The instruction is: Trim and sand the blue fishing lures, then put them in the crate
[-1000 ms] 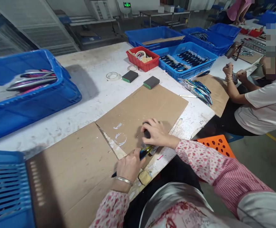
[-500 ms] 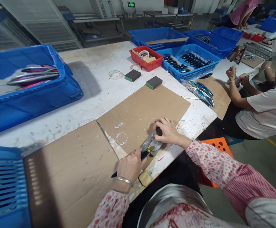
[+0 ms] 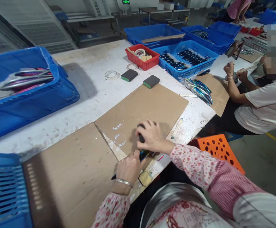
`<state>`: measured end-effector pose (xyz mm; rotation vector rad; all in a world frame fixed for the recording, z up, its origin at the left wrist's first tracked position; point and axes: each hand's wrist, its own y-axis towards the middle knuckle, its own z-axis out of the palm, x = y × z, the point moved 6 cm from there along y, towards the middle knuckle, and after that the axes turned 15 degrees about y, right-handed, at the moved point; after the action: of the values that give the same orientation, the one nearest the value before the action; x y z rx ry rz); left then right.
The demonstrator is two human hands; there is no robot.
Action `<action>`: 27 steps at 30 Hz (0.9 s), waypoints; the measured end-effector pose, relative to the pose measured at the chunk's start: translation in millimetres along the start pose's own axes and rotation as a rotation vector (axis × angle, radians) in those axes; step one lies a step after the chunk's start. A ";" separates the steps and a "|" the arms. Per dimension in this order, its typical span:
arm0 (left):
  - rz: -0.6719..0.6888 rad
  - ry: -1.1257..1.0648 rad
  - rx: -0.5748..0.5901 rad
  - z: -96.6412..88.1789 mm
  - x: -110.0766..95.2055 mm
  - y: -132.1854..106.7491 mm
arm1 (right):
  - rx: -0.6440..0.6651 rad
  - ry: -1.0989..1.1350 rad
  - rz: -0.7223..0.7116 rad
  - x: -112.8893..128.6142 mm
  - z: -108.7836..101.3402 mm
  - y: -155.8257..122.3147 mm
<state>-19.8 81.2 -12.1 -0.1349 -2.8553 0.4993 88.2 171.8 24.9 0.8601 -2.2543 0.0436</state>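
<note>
My left hand is closed around a long shiny blue and yellow piece, holding it down on the cardboard sheet near the table's front edge. A dark end of that piece sticks out behind my left fist. My right hand is closed over a dark sanding block and presses it on the front part of the piece. Most of the block is hidden under my fingers.
Two more dark sanding blocks and tape rolls lie further back. A red tray and blue crates hold parts. A large blue crate stands left. A co-worker sits right, beside shiny pieces. An orange stool stands below.
My right hand slid right and away along the piece with the block, then came back left over it. My left hand has kept its grip in place.
</note>
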 end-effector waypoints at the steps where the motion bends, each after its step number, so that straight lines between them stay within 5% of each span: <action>1: -0.002 -0.004 -0.002 -0.2 0.2 -0.4 | 0.002 0.013 -0.016 1.1 1.7 0.6; 7: -0.003 -0.025 -0.009 4.4 -0.4 0.6 | -0.002 0.046 0.096 -29.0 -12.2 -10.1; 13: -0.034 0.007 -0.008 2.5 0.6 -1.9 | 0.017 0.056 -0.008 -3.6 5.7 4.2; 18: -0.030 0.009 -0.030 -1.6 -0.9 -3.9 | -0.008 0.037 0.123 -36.1 -16.5 -7.5; 24: -0.054 0.033 -0.013 2.1 0.1 -3.8 | 0.034 0.029 -0.032 7.1 5.9 4.8; 27: -0.045 0.011 -0.018 4.0 -0.1 -4.4 | 0.052 0.052 0.002 -5.0 2.8 3.6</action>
<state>-20.9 75.8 -14.2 -0.0759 -2.8460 0.4623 87.0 176.7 20.4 0.8738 -2.2143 0.1243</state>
